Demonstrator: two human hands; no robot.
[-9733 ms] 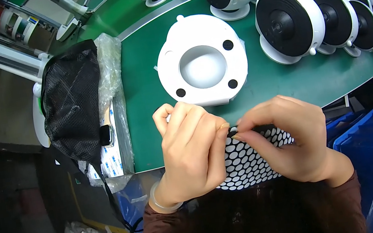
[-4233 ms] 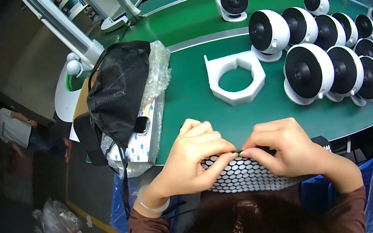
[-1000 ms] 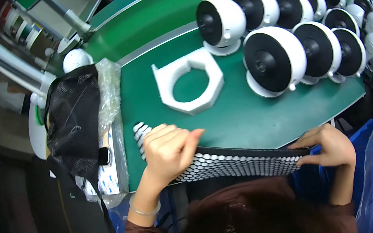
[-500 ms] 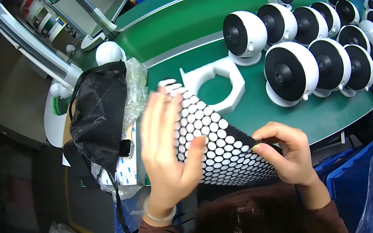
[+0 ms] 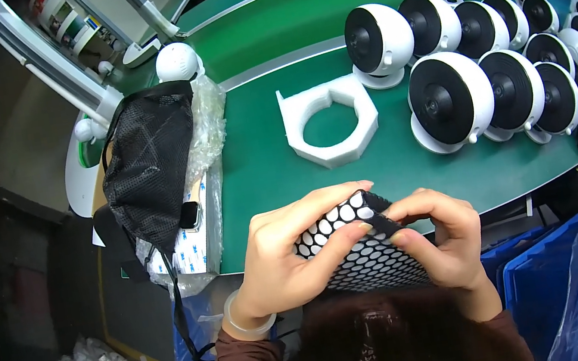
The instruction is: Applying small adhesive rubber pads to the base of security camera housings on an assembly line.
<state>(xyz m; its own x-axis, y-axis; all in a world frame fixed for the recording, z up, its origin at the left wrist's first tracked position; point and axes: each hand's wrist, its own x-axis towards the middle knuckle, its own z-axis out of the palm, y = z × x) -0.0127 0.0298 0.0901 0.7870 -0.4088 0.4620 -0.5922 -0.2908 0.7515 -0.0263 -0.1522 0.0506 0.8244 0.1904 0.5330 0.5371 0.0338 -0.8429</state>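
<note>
Between my two hands, at the table's near edge, is a flexible black sheet covered with rows of white round dots [image 5: 373, 267]. My left hand [image 5: 291, 244] grips its left side, fingers bent over the top and thumb pressed on the dotted face. Pinched in my right hand [image 5: 437, 232] is its upper right edge, where a plain black strip shows. The sheet is bent, and its lower part runs down toward my lap. Beyond my hands, apart from them, lies a white foam ring [image 5: 331, 122] with an angular outline.
White round cameras with black faces [image 5: 452, 100] stand in rows on the right of the green table [image 5: 259, 185]. At left are a black mesh bag [image 5: 150, 161], clear plastic wrap [image 5: 208, 121], a smartwatch [image 5: 190, 215] and a white ball-shaped device [image 5: 176, 62]. Blue crates [image 5: 545, 268] stand low at right.
My left hand has gone from lying spread over the dotted sheet to gripping it nearer my right hand. The sheet's upper left part has folded down, uncovering the foam ring's near side.
</note>
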